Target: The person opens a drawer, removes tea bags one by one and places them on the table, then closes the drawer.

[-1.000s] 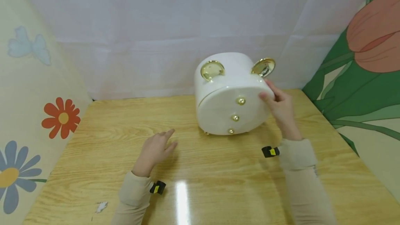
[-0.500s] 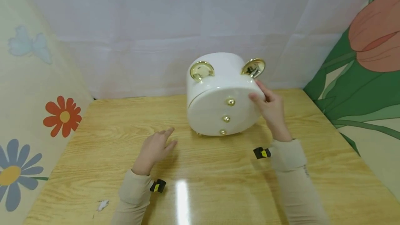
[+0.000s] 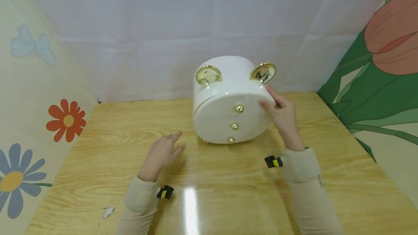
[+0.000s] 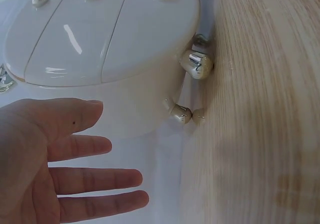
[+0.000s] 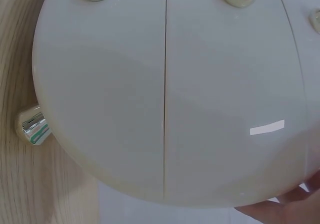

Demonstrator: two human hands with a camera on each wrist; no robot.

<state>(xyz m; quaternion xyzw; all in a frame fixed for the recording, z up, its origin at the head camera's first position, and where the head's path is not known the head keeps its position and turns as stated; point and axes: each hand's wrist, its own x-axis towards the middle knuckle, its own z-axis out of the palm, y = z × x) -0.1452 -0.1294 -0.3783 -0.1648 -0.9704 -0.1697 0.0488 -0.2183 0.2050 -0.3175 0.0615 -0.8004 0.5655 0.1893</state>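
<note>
A glossy white storage box (image 3: 215, 119), shaped like a bear's head, stands on the wooden table. It has round gold ears (image 3: 209, 75), three gold knobs (image 3: 234, 126) down the front and short gold feet (image 4: 197, 64). Seams in the wrist views divide its front into three drawer fronts (image 5: 100, 99). My right hand (image 3: 282, 115) grips the box's upper right side, thumb at the front edge and fingers along the side, partly hidden. To the box's front left, my left hand (image 3: 160, 157) is held apart from it, fingers extended and holding nothing (image 4: 100, 179).
White cloth (image 3: 147, 46) hangs behind the table (image 3: 215, 180). Painted panels with flowers flank it, one on the left (image 3: 66, 120) and one on the right (image 3: 375, 93). A small pale worn patch (image 3: 109, 212) marks the tabletop at front left.
The box and my right hand have shifted left together, mostly in the first half second. My left hand has stayed nearly where it was.
</note>
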